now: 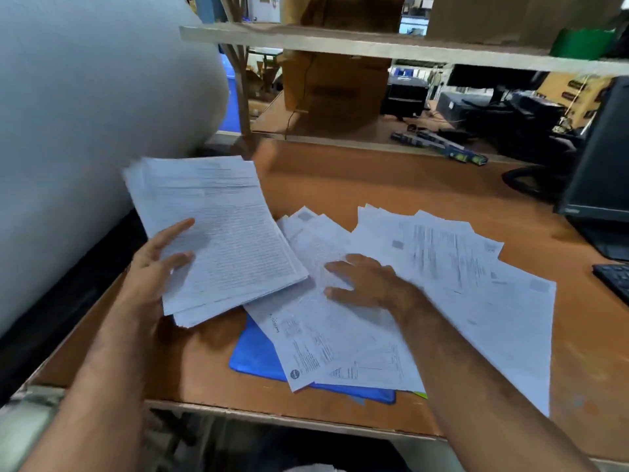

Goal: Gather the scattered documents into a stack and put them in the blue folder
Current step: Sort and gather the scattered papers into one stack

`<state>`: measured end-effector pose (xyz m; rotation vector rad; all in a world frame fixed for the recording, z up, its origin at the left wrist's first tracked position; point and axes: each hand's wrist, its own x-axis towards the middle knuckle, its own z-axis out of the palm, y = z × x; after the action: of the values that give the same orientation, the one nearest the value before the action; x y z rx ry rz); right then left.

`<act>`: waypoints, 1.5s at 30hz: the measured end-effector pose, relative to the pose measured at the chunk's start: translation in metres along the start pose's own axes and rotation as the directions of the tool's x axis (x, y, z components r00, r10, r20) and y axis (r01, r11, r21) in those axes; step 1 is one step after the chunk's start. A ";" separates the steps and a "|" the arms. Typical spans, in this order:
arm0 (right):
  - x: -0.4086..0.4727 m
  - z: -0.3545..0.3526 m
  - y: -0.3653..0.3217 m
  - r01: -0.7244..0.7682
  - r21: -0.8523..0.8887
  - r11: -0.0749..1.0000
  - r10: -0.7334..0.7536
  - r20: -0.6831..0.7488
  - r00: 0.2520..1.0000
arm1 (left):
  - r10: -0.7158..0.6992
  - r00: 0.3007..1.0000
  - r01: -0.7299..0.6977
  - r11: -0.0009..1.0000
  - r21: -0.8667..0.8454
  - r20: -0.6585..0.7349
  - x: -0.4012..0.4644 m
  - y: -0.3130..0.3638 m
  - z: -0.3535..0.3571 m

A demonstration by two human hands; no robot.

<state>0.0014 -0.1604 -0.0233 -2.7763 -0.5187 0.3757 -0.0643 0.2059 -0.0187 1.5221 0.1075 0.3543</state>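
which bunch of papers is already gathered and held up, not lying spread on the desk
The stack of papers on the left, gripped by the left hand. The loose sheets under the right hand lie fanned out.

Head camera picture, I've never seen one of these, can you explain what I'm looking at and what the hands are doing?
There is no machine here: the camera sits on a person's head, looking down at their own two hands. The left hand holds a gathered stack of papers above a brown table. The right hand lies flat on loose sheets spread over the table. A blue folder lies partly under those sheets. A dark monitor stands at the right.
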 end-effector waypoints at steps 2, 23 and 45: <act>-0.015 0.010 0.018 -0.109 -0.123 0.986 0.106 -0.028 0.994 | -0.033 0.997 0.030 0.998 -0.048 -0.064 -0.007 -0.005 -0.004; -0.067 -0.030 0.105 -0.575 0.071 0.815 0.566 -0.311 0.764 | 0.030 0.995 -0.030 1.000 -0.010 0.093 0.014 0.000 0.085; -0.090 -0.054 0.164 -0.345 0.182 0.921 0.315 0.178 0.932 | -0.421 0.798 0.189 0.854 0.485 0.431 0.057 -0.039 0.094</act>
<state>-0.0121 -0.3539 -0.0091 -2.6357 -0.0279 0.6713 0.0229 0.1325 -0.0435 1.9432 -0.0002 -0.3933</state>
